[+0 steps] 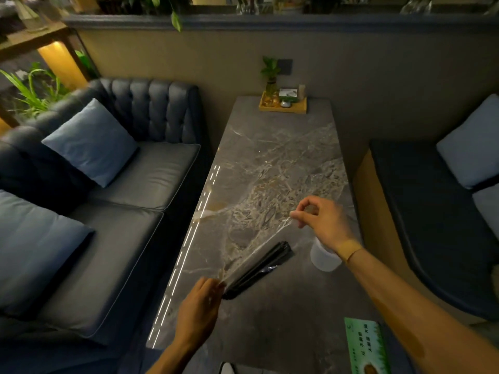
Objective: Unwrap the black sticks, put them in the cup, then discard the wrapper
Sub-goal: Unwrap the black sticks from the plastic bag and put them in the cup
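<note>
A bundle of black sticks (259, 267) lies slanted on the dark marble table (275, 163), partly inside a clear plastic wrapper (253, 244). My left hand (201, 306) grips the near end of the wrapper and the bundle. My right hand (321, 217) pinches the wrapper's far end and holds it stretched up and to the right. A translucent white cup (322, 256) stands on the table just under my right wrist, right of the sticks.
A wooden tray (283, 105) with a small plant and boxes sits at the table's far end. A green printed packet (367, 346) lies at the near right. A dark sofa with blue cushions (91, 141) runs along the left, a bench (432, 201) along the right.
</note>
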Demonstrator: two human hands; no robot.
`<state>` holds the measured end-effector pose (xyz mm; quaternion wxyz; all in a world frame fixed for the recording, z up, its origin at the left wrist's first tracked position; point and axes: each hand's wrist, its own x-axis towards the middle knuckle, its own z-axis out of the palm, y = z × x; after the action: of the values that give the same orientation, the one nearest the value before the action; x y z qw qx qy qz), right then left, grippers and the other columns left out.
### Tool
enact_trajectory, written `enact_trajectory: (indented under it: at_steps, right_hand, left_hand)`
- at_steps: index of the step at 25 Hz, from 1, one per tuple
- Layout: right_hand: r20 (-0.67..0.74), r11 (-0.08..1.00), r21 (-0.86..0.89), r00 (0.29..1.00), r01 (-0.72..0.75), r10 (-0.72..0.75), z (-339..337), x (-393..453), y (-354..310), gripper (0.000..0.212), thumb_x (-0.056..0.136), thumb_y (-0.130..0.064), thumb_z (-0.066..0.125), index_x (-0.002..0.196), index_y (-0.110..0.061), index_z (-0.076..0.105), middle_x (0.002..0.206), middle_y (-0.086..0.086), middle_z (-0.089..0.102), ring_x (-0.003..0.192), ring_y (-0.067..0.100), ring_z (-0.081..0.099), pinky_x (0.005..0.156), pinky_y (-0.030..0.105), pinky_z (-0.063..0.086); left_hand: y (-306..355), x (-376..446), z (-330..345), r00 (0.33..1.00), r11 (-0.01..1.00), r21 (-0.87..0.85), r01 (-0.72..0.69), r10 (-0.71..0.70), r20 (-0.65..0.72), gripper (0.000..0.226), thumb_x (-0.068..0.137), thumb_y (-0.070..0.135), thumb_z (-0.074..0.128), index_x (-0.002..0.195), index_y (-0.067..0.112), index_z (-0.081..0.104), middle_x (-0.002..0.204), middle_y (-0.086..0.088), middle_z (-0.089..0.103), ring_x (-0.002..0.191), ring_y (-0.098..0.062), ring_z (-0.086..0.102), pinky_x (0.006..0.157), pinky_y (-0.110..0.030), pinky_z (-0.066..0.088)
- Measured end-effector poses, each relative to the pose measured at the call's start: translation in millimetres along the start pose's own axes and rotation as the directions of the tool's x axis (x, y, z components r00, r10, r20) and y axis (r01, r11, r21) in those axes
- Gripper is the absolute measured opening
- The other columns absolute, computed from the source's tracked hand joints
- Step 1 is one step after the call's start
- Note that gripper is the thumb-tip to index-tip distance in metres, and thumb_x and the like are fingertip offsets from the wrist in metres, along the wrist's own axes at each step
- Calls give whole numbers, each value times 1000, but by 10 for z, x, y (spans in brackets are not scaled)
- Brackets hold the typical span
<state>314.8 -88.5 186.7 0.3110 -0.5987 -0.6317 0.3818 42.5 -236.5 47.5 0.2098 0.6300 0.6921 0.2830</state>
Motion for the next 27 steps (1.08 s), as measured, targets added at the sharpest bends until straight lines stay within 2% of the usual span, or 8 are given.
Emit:
enact_trajectory:
  at_steps: [3,5,7,10,15,20,23,27]
  right_hand:
    - [21,986,164,999,-41,38,-71,58,-99,13,82,-10,73,90,-4,65,80,16,71,72,23,67,69,31,57]
    - [10,947,300,993,-117,120,-163,87,-84,25,81,-1,72,103,1,62,87,22,68,72,25,66,65,26,58]
    - [-6,914,364,981,-177,192,-260,107,-34,32,79,2,72,110,-3,62,89,21,69,70,23,66,64,27,58]
    - [-53,877,434,966,-207,254,-380,127,91,32,78,2,73,105,-12,66,86,12,71,66,17,67,62,25,60]
    - [-103,877,422,950,-228,296,-578,131,273,25,81,2,70,105,-5,68,78,10,70,59,13,66,52,17,55]
    - [-104,878,402,940,-260,326,-702,109,418,23,84,3,66,107,-2,66,82,10,66,65,15,61,51,15,53]
    - [-111,869,403,928,-285,356,-732,108,546,20,83,0,68,103,-4,68,83,9,67,67,14,62,56,19,54]
    - [-138,854,431,915,-290,380,-741,105,742,18,81,-1,71,99,-3,70,77,9,69,64,14,64,56,21,56]
  left_hand:
    - [7,253,-233,997,997,-17,-73,73,-3,9,90,22,63,89,31,64,86,11,61,73,-6,59,61,-36,53]
    - [10,443,-353,990,990,-46,-137,138,14,8,91,21,63,91,29,65,87,9,64,74,-9,61,61,-39,54]
    - [53,624,-442,980,978,-82,-192,195,35,9,92,23,62,95,31,64,90,10,65,78,-5,61,64,-35,55]
    - [170,908,-514,975,969,-117,-219,222,14,15,89,24,66,94,37,63,90,14,66,78,-1,62,64,-28,54]
    - [366,1252,-558,983,941,-285,-180,179,-30,15,81,18,76,83,30,67,82,10,71,73,-5,64,66,-23,51]
    - [559,1440,-566,990,919,-377,-112,135,36,18,79,7,76,79,25,71,76,2,72,71,-9,65,70,-24,52]
    - [689,1544,-587,992,882,-466,-62,107,70,20,79,2,75,80,22,72,74,9,73,67,2,63,66,-9,49]
    - [864,1634,-624,990,874,-480,-75,123,70,14,80,2,74,82,16,72,78,4,72,66,6,62,65,-5,47]
